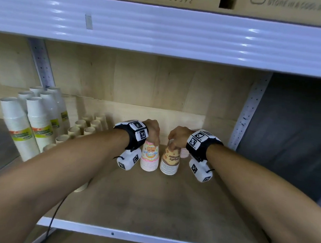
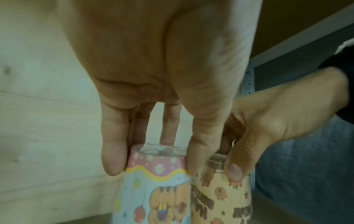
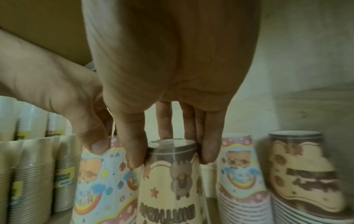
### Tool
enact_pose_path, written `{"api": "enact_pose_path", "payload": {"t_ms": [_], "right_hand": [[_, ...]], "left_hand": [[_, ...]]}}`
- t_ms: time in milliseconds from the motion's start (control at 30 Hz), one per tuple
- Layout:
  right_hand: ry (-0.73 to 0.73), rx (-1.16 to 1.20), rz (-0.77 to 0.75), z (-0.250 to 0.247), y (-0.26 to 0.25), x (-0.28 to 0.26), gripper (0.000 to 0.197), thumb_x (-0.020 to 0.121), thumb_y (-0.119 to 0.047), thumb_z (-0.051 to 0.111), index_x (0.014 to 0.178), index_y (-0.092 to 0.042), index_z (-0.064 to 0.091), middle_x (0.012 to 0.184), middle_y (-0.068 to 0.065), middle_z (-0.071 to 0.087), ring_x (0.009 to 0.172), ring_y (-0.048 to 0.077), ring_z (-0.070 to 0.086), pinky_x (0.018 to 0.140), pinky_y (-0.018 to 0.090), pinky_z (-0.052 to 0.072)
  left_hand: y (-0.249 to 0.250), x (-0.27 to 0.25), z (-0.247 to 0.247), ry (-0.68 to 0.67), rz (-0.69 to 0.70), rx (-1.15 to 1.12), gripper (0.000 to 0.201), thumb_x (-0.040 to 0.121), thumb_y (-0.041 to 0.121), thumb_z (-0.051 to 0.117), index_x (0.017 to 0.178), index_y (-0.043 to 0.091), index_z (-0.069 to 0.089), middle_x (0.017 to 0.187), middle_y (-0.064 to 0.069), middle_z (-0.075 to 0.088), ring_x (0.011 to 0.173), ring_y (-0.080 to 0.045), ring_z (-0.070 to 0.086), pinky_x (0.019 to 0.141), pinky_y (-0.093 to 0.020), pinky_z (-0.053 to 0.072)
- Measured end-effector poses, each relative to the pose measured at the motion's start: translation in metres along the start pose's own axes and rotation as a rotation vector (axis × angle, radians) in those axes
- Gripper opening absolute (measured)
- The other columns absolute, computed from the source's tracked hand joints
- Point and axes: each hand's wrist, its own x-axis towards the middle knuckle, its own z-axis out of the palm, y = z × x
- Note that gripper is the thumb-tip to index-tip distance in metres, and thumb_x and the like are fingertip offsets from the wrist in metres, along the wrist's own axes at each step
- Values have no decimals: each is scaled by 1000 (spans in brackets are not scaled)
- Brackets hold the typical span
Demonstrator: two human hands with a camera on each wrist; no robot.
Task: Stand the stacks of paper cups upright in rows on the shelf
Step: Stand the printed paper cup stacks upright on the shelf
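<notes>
Two wrapped stacks of printed paper cups stand rims down, side by side, on the wooden shelf board (image 1: pixel 171 203). My left hand (image 1: pixel 153 139) pinches the top of the pink and blue birthday stack (image 1: pixel 149 159) from above; in the left wrist view my left hand (image 2: pixel 155 159) has its thumb and fingers on the stack's (image 2: pixel 157 174) upper edge. My right hand (image 1: pixel 173 145) grips the top of the brown and cream stack (image 1: pixel 170 162) the same way. In the right wrist view my right hand (image 3: pixel 172 151) clasps that stack (image 3: pixel 172 181).
Behind stand another pink stack (image 3: pixel 237 174) and another brown stack (image 3: pixel 298 174). Tall white wrapped cup stacks (image 1: pixel 37 120) and shorter beige ones (image 1: pixel 86 128) fill the left side. A white shelf rail (image 1: pixel 159 30) runs overhead, and a perforated post (image 1: pixel 251 110) stands at the right.
</notes>
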Motion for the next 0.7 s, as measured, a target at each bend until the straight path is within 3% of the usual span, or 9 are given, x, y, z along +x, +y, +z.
{"api": "enact_pose_path", "payload": {"t_ms": [67, 200, 267, 333, 400, 467, 533, 633, 700], "right_hand": [[13, -18, 26, -4, 16, -5, 39, 68, -27, 76, 106, -18, 73, 107, -1, 69, 95, 18, 65, 79, 31, 57], [33, -38, 88, -12, 46, -14, 35, 65, -32, 76, 97, -20, 75, 97, 0, 71, 88, 18, 67, 74, 30, 59], [33, -51, 99, -14, 60, -15, 36, 62, -34, 76, 96, -20, 75, 99, 0, 71, 89, 19, 67, 79, 35, 59], [38, -47, 117, -15, 73, -14, 28, 64, -33, 76, 88, -19, 72, 100, 0, 69, 89, 20, 66, 75, 33, 57], [65, -31, 118, -15, 84, -15, 19, 71, -31, 74, 85, -19, 71, 99, 1, 68, 89, 20, 65, 69, 28, 52], [77, -17, 117, -16, 95, -15, 23, 71, -30, 73, 90, -18, 73, 98, 0, 70, 90, 19, 66, 70, 28, 52], [79, 18, 117, -17, 102, -17, 19, 67, -31, 75, 84, -24, 70, 99, -4, 69, 93, 19, 66, 72, 28, 51], [86, 37, 111, -17, 109, -15, 32, 63, -36, 74, 94, -25, 70, 123, -8, 63, 110, 21, 62, 85, 31, 52], [79, 25, 116, -16, 113, -11, 31, 62, -39, 72, 89, -25, 70, 132, -6, 60, 111, 20, 60, 88, 32, 51]], "left_hand": [[11, 10, 0, 59, 22, -58, 20, 84, 16, 74, 73, 20, 58, 78, 2, 61, 61, -7, 56, 54, -14, 48], [43, 17, 2, 107, 65, -22, 33, 84, 21, 73, 63, 18, 47, 66, 3, 47, 53, -8, 43, 35, -11, 35], [53, 26, 4, 100, 78, 0, 28, 78, 25, 77, 67, 14, 53, 68, 3, 51, 58, -11, 50, 47, -15, 41], [65, 31, 5, 73, 74, 2, 25, 75, 27, 78, 80, 9, 63, 75, 0, 59, 65, -16, 56, 55, -23, 44], [77, 34, 6, 77, 95, 15, 29, 75, 30, 79, 89, 7, 66, 81, -3, 62, 67, -18, 59, 53, -23, 44], [87, 38, 9, 87, 103, 14, 31, 74, 33, 79, 86, 9, 62, 83, -4, 62, 67, -18, 58, 51, -22, 43], [95, 42, 13, 108, 112, 22, 33, 74, 36, 78, 79, 12, 56, 83, -4, 60, 67, -19, 57, 52, -22, 43], [106, 47, 18, 125, 127, 35, 38, 74, 36, 77, 68, 11, 50, 82, -5, 58, 65, -19, 55, 54, -25, 43], [112, 49, 20, 134, 132, 31, 30, 75, 32, 77, 79, 10, 58, 80, -5, 58, 70, -21, 57, 58, -25, 44]]}}
